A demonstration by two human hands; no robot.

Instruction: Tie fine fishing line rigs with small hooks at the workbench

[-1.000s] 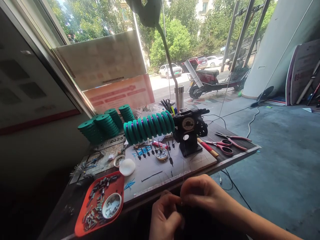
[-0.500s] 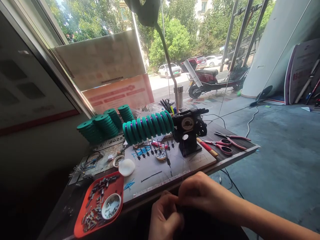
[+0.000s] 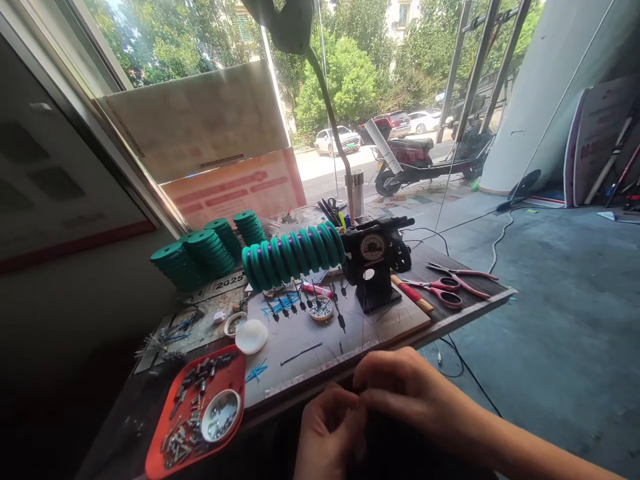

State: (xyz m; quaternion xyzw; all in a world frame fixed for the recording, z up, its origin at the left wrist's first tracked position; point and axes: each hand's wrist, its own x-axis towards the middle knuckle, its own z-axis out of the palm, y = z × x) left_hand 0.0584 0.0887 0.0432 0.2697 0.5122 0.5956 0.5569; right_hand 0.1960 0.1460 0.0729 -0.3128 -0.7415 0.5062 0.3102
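Note:
My left hand (image 3: 330,427) and my right hand (image 3: 400,390) meet just in front of the table's near edge, fingertips pinched close together. Whatever lies between the fingers is too small and dark to name. A faint thin line runs from near the right hand up toward the black winding machine (image 3: 377,257). Several green spools (image 3: 295,255) sit in a row on the machine's shaft. Small dark weights (image 3: 341,323) hang from them on lines over the board (image 3: 300,367). A round dish of small beads (image 3: 321,308) stands beneath.
On the left are a red tray (image 3: 167,400) of metal parts with a white bowl (image 3: 221,415), a white round lump (image 3: 251,336), and stacked green spools (image 3: 210,250). Red-handled scissors (image 3: 445,293) and pliers (image 3: 470,280) lie right. A lamp arm (image 3: 330,107) rises behind.
The view has shifted slightly. My hands stay pinched together at nearly the same spot, the fingertips a little closer. Nothing is visibly let go.

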